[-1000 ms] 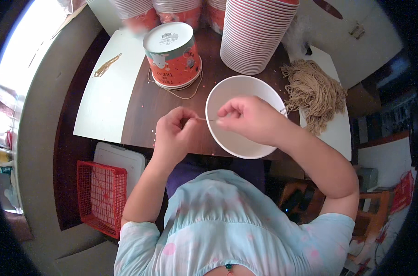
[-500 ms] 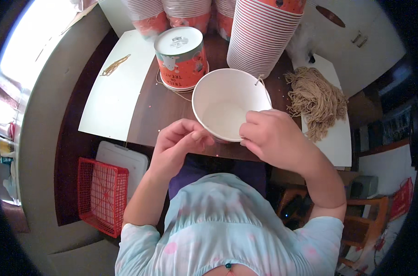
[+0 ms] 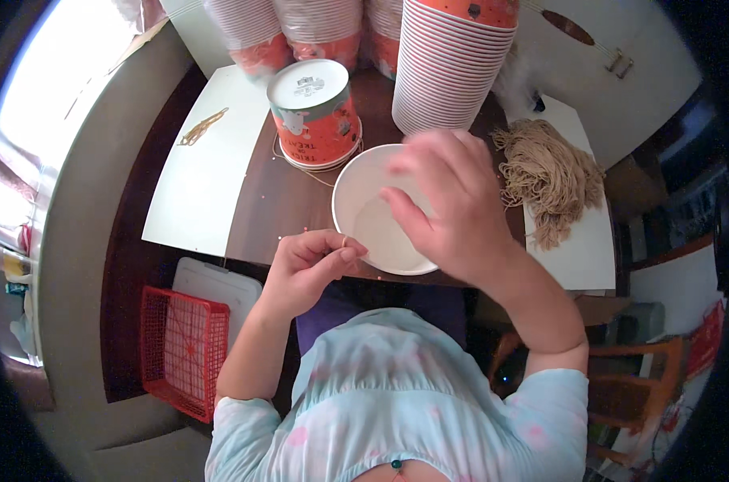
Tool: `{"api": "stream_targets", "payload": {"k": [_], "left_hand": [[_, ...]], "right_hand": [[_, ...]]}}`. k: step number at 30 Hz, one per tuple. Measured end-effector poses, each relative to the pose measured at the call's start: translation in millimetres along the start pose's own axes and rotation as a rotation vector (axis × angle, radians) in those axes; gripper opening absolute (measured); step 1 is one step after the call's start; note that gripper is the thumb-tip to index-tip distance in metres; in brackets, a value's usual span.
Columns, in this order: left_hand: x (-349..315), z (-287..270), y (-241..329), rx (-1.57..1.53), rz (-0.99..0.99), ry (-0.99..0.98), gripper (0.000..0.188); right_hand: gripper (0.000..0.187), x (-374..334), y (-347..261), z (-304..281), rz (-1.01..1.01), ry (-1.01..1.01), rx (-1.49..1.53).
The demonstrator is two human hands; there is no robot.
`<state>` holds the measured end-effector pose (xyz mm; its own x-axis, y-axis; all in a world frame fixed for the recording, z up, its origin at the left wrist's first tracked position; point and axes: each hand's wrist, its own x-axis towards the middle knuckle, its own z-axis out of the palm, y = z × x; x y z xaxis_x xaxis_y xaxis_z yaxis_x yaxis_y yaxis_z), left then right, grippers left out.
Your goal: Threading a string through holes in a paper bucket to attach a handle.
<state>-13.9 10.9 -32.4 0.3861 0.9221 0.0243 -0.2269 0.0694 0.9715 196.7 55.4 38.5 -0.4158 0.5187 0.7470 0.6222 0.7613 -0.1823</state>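
Note:
A white paper bucket (image 3: 372,205) with its mouth tipped toward me stands at the table's near edge. At its lower left rim, the thumb and forefinger of my left hand (image 3: 312,265) are pinched together, with what looks like the end of a tan string (image 3: 345,241) between them. My right hand (image 3: 453,209) is raised over the bucket's right side, slightly blurred, its fingers apart and nothing visible in them. It hides the bucket's right rim. Behind to the left, an orange printed bucket (image 3: 316,132) sits upside down over others, a string handle lying around its base.
A tall stack of nested buckets (image 3: 445,72) rises at the back, beside several plastic-wrapped stacks (image 3: 316,32). A heap of tan strings (image 3: 549,177) lies at right. A few strings (image 3: 202,127) lie on the left white panel. A red basket (image 3: 184,349) is below left.
My right hand has let go of the bucket's near right rim and lifted up and left over its mouth. My left fingers have closed into a pinch. The bucket appears slightly lower in view.

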Motion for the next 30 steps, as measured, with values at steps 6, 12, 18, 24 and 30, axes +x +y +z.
{"api": "stream_targets", "payload": {"k": [6, 12, 18, 24, 30], "left_hand": [[3, -4, -2, -0.058, 0.004, -0.027, 0.016], [7, 2, 0, -0.128, 0.014, -0.085, 0.014], [-3, 1, 5, -0.088, 0.059, -0.040, 0.008], [-18, 20, 8, 0.814, 0.479, 0.254, 0.016], [-33, 31, -9, 0.814, 0.503, 0.418, 0.014]], "right_hand": [[0.020, -38, -9, -9, 0.262, -0.348, 0.531], [0.018, -41, -12, 22, 0.188, -0.298, 0.522], [0.019, -43, -13, 9, 0.232, -0.435, 0.462], [0.016, -48, -48, -11, 0.166, -0.339, 0.150], [0.015, -79, -77, 9, 0.221, -0.238, 0.238]]}}
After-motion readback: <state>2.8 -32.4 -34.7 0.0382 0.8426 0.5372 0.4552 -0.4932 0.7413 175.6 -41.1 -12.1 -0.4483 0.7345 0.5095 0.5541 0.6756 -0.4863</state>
